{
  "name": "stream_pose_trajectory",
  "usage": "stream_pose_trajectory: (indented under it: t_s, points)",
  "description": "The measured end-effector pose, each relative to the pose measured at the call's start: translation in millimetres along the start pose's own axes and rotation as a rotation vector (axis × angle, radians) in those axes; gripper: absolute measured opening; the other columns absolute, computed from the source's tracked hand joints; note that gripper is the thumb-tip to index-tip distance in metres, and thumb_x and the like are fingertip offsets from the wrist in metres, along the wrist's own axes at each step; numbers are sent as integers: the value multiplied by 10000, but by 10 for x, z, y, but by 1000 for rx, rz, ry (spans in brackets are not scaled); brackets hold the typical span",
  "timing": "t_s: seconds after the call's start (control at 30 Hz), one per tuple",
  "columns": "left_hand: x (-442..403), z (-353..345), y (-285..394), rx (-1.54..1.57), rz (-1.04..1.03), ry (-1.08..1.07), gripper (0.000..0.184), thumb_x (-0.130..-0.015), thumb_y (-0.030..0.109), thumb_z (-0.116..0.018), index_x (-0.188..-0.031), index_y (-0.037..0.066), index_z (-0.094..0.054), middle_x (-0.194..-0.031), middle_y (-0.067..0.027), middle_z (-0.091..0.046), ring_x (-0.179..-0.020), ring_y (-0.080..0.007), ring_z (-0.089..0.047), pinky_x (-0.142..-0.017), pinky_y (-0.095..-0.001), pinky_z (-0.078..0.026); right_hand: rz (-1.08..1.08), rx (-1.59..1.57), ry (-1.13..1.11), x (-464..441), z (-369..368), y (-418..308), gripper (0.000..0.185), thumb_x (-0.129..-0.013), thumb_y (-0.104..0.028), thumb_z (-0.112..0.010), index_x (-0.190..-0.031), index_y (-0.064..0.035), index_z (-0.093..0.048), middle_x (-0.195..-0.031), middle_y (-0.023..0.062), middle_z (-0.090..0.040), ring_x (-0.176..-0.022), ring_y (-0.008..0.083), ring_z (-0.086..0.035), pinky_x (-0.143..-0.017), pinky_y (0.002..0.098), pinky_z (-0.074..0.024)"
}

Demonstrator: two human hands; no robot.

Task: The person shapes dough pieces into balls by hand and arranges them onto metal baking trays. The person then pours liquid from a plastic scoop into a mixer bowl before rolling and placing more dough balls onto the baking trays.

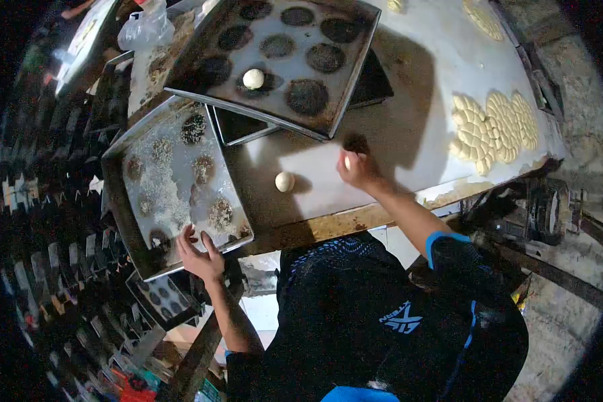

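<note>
My left hand (202, 258) is over the near edge of a metal tray (231, 181), with its fingers apart and nothing visible in them. Pale seeds (171, 201) lie scattered over that tray between dark round marks. On the table, my right hand (360, 171) is curled closed around a pale dough ball (347, 163), of which only a small part shows. A dark patch lies just beyond its knuckles. Between my two hands, a second dough ball (285, 181) rests on the table. One more dough ball (253, 79) sits in the upper tray (278, 63).
Several flattened, scored dough rounds (492, 130) lie at the table's right end. The upper tray rests at an angle over another dark tray (372, 84). A clear plastic bag (146, 28) stands at the upper left. The table's wooden edge (342, 220) runs close to my body.
</note>
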State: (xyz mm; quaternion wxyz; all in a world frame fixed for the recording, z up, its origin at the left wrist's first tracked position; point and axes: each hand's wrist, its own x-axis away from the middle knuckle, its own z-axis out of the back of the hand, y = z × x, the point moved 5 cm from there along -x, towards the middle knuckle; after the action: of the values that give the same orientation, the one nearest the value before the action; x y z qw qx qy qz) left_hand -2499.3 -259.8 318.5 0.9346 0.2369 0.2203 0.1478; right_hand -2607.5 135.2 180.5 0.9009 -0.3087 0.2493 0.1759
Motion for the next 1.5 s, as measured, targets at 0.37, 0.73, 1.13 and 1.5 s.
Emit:
stream_pose_trajectory:
  t_s: [0.37, 0.73, 1.13, 1.5]
  points:
    - [89, -35, 433, 138, -61, 104, 264, -849, 75, -631, -1093, -4, -566, -873, -92, -560, -741, -177, -519, -701, -332, -436, 81, -304, -391, -175, 569, -330, 115, -808, -134, -612, -864, -40, -579, -839, 139, -587, -807, 338, -577, -725, 436, -472]
    - [509, -1039, 1928, 334, -346, -382, 434, -710, 93, -729, -1106, 52, -556, -972, -159, -588, -859, -301, -597, -713, -370, -511, -95, -227, -340, -45, 845, -52, 555, -671, -161, -762, -1149, 16, -543, -1174, 190, -559, -1085, 333, -559, -920, 370, -462]
    - [404, -1758, 2179, 817, -47, -855, 429, -845, 153, -674, -1207, 16, -487, -1043, -147, -602, -924, -240, -624, -826, -329, -512, -448, -481, -279, -388, 1241, -587, 470, -747, 32, -648, -1205, 20, -546, -1202, 142, -554, -1052, 219, -591, -862, 322, -509]
    - [-94, 5, 254, 1336, 417, -314, 382, -896, 103, -610, -1235, 43, -446, -1117, -61, -496, -1005, -147, -522, -839, -299, -487, 239, -649, -480, -1295, -181, -2939, 498, -652, 27, -610, -1148, -16, -599, -1150, 174, -610, -1080, 334, -589, -935, 389, -468]
